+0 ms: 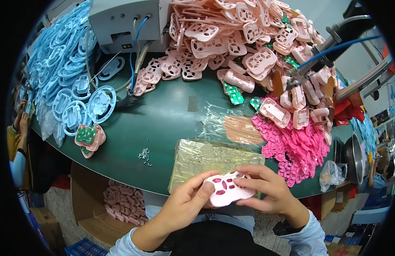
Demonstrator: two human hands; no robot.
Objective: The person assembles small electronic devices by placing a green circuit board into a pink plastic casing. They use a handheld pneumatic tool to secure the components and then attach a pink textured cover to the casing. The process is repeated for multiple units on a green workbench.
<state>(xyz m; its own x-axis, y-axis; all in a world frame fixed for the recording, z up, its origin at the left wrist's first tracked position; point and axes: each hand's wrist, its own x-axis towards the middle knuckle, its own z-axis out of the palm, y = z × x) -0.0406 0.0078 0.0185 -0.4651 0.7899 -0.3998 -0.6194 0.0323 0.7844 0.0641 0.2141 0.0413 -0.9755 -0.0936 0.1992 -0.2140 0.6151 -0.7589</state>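
In front of me a pale pink plastic shell (233, 196) is held up, with magenta pieces showing through its cut-out openings. My left hand (186, 200) grips its left end, thumb on the upper face. From the other side the fingers of my right hand (268, 187) close around its right end and far edge, the fingertips on its face. Both hands are just over the near edge of a yellowish block wrapped in transparent film (206, 160). What lies inside or beneath the shell is hidden.
Pink shells (231, 34) are heaped at the back, with magenta rubber pads (297, 147) at right. Light blue frames (61, 59) pile up at left. A green circuit board (85, 135) sits on a shell; screws (144, 154) lie nearby. Below, a cardboard box (88, 209) holds pink parts.
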